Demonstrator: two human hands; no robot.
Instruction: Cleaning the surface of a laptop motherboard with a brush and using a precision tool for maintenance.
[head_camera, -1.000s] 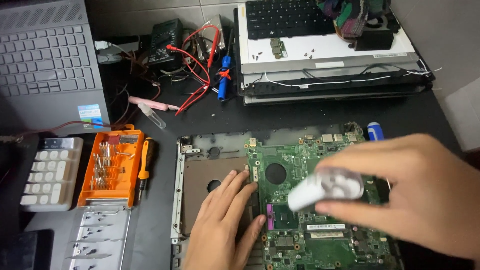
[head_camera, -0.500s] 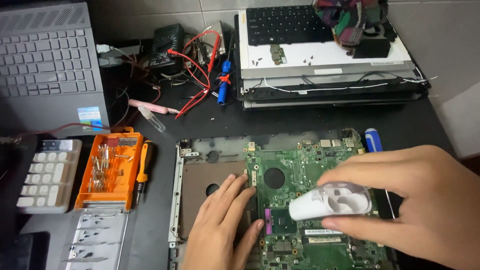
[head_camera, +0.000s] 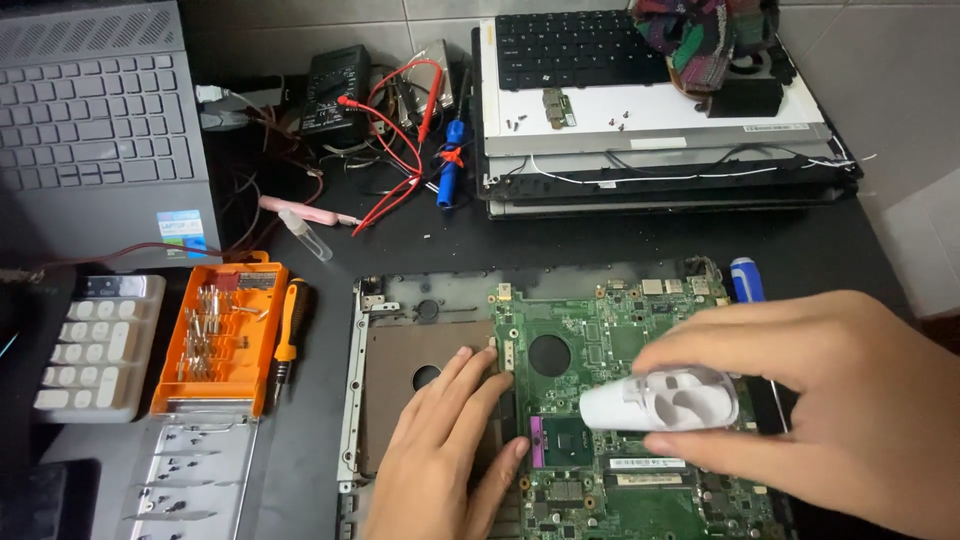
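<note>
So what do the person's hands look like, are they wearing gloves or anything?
No gloves. Both the left hand and the right hand are bare, with short, plain nails and no rings showing. No watch, bracelet or sleeve shows on the left wrist; the right wrist runs out of the picture, so what is worn there cannot be told.

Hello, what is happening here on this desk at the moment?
A person is working on an opened laptop. The left hand rests flat at the edge of the green motherboard, which sits in the laptop's base frame. The right hand holds a small white blower-like tool just above the board, nozzle toward the processor chip. An orange screwdriver bit case lies to the left.
</note>
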